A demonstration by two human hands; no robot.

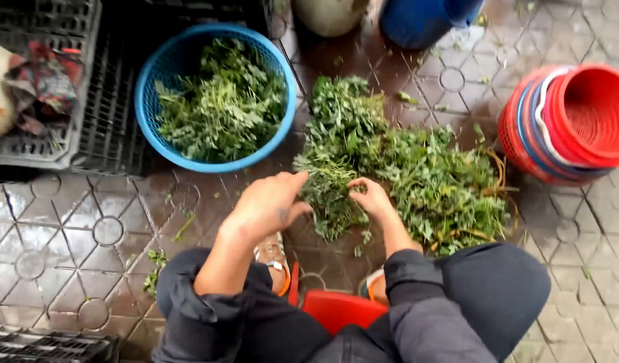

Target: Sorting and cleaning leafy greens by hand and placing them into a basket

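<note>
**Monitor:** Report the floor contents, left edge to right edge.

**Operator:** At the far left corner of the floor [67, 235] I see a dark plastic crate [87, 87] holding a crumpled patterned cloth [44, 77]. Just beside it stands a blue basket [151, 74], filled with picked green leaves [218, 104]. Loose green scraps [155, 265] lie on the wet tiles near my left knee.

**Monitor:** Hand status?

**Operator:** My left hand [267, 204] is at the near middle of the floor, palm down, fingers curled loosely, fingertips touching the left side of a bunch of herbs [329, 191]. My right hand [371, 197] is just beside it, thumb and fingertips pinching stems at the top of the same bunch.

**Monitor:** Location of the bunch?

**Operator:** Between my two hands, at the near end of the herb pile [423, 175]. The pile spreads across the tiles from the middle of the floor toward the right edge.

**Monitor:** Remaining items?

**Operator:** A red stool [339, 309] shows between my knees at the near edge. A blue container [420, 20] stands at the far edge. A nested stack of red baskets [571, 124] lies on its side at the right edge, near the pile; I cannot tell whether they touch.
</note>
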